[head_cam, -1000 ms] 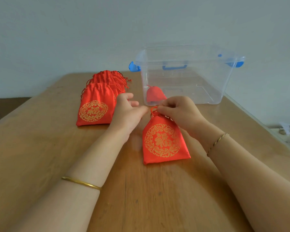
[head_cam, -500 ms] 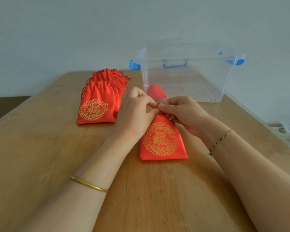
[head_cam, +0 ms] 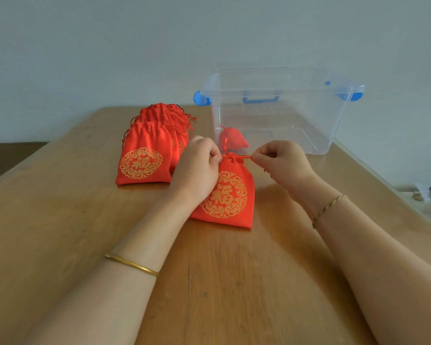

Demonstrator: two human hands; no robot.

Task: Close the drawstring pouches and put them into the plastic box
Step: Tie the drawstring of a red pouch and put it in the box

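Two hands work on one pouch (head_cam: 224, 195), which lies flat on the table (head_cam: 60, 220) just in front of the plastic box (head_cam: 334, 115). The left hand (head_cam: 197, 168) pinches at the left side of the neck. The right hand (head_cam: 281, 163) pinches the red cord (head_cam: 244, 157) at the right side, and the fingers of both hands are curled narrow. Between them the neck is already gathered small.

I think an uneven pull is the main risk, because the pouch could slide on the smooth wood toward the stronger hand. The thin cord could also slip out of the fingertips. When the cord is let go, the shiny fabric may loosen the neck again (nothing seems to lock it).

Counting: one pouch is in the hands, and one closed pouch (head_cam: 232, 140) is inside the box near its front left corner. A row of pouches (head_cam: 144, 155) with wide mouths waits at the left. I can separate at least three, but the back ones overlap, so I cannot tell the exact number. The box is one, with two blue latches.
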